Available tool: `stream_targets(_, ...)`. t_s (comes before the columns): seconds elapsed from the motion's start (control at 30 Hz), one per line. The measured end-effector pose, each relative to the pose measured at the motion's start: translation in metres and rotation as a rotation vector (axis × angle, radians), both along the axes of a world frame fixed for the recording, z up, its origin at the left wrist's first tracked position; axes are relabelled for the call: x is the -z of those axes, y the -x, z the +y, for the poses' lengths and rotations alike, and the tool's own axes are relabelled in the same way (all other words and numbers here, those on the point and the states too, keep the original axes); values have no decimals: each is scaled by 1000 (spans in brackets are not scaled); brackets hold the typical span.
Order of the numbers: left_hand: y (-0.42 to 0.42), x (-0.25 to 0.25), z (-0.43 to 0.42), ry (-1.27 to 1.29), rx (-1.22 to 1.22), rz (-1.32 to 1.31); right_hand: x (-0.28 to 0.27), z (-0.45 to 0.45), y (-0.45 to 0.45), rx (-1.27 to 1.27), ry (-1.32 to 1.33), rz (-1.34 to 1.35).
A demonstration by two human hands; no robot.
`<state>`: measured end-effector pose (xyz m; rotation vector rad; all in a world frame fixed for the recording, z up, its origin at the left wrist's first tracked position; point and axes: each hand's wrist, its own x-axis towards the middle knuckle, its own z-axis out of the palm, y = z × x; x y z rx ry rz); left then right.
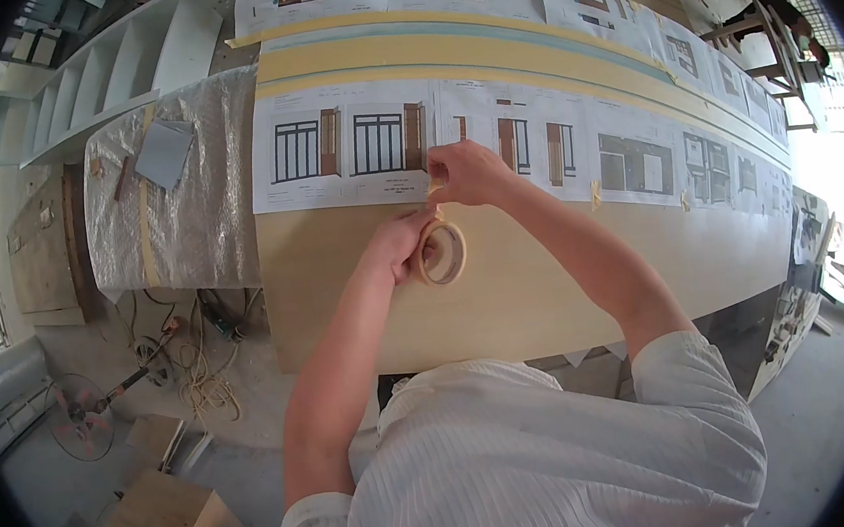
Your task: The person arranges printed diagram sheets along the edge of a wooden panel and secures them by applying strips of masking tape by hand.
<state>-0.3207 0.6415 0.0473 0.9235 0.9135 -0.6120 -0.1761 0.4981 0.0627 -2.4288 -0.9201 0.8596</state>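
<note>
My left hand point(403, 243) grips a roll of masking tape point(454, 267) at its upper left side, above the bare wood of the board. Just above it, my right hand point(474, 172) pinches the end of a short strip of tape point(435, 191) that runs down toward the roll. Both hands are at the lower edge of a row of printed drawing sheets point(330, 191). Part of the sheet behind my right hand is hidden. Another small piece of tape point(596, 194) holds a sheet edge farther right.
The large wooden board point(366, 309) spans the middle, with long tape bands point(344, 62) above the sheets. A bubble-wrapped block point(208, 222) adjoins it on the left. On the floor lie a fan point(82, 414), tangled cord point(207, 383) and a wooden box point(168, 517). A person point(791, 25) is at far right.
</note>
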Motion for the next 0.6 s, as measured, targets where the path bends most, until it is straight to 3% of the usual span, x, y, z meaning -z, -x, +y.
stream_targets(0.17, -5, -7, -11, -132, 74, 91, -5, 11, -2, -9, 158, 24)
stream_targets(0.27, -4, -17, -25, -317, 118, -1, -6, 10, -3, -26, 174, 22)
stream_targets(0.33, -3, -41, -37, -500, 330, -233, 1, 6, 0, -9, 111, 23)
stream_targets(0.43, -3, -86, -68, -403, 528, -268, 6, -6, 4, -5, -11, 2)
stream_targets(0.53, 20, -83, -73, -479, 560, -414, 22, -14, 18, 27, -238, -211)
stream_targets(0.6, 31, -74, -51, -441, 513, -317, 22, -27, 26, 80, -310, -195)
